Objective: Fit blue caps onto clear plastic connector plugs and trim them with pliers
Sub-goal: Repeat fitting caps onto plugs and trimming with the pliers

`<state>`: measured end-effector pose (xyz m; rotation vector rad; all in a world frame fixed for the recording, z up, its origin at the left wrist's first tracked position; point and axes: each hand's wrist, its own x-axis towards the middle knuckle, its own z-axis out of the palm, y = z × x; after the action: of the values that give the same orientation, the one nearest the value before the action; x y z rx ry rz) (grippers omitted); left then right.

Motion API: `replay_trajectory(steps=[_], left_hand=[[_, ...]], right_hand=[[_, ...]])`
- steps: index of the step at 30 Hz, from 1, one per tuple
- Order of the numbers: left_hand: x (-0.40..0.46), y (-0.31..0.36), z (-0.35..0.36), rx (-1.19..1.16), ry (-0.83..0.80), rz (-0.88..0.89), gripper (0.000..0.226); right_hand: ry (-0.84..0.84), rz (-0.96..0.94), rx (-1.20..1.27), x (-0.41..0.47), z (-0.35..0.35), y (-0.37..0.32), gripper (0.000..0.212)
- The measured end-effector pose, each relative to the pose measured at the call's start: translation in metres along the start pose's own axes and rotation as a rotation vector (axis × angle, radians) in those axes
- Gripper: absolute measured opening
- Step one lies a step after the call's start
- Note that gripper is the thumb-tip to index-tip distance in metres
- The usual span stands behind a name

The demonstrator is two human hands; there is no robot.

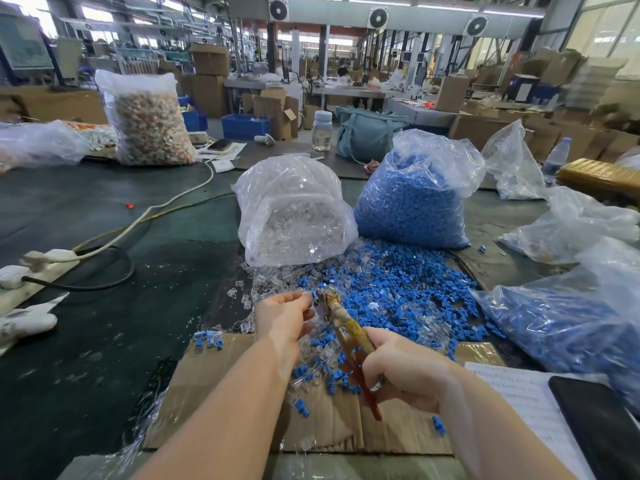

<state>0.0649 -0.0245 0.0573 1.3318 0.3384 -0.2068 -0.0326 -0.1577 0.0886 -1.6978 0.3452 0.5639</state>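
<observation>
My right hand (398,368) grips the red handles of worn pliers (346,327), whose jaws point up and away. My left hand (284,317) pinches a small capped plug (314,295) at the plier jaws; the piece is mostly hidden by my fingertips. A loose pile of blue caps (398,292) mixed with clear plugs (273,282) spreads over the table just beyond both hands. Behind the pile stand an open bag of clear plugs (294,216) and an open bag of blue caps (415,202). More caps and plugs lie on a cardboard sheet (214,386) under my forearms.
Another bag of blue parts (561,327) lies at the right, with a paper sheet (526,403) and a black phone (602,424) near my right arm. A power strip (38,268) with cables sits at the left. A bottle (322,130) and a teal bag (367,133) stand farther back.
</observation>
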Motion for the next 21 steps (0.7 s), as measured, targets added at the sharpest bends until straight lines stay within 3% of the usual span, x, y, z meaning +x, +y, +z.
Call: replay_trajectory(steps=[4,12,21], left_hand=[[-0.0019,0.0012,0.0010,-0.057,-0.020,-0.046,0.010],[-0.0043,0.0014,-0.0002,-0.060,-0.039,-0.078,0.006],[-0.0075,-0.0009,0.0026,0.035,0.012,0.041,0.007]], right_hand=[[-0.009,0.008,0.115,-0.0021,-0.0001,0.0014,0.043],[0.012,-0.007,0.082,0.0013,0.0004,0.0064,0.045],[0.013,-0.043,-0.033,-0.0007,0.0008,0.0061,0.050]])
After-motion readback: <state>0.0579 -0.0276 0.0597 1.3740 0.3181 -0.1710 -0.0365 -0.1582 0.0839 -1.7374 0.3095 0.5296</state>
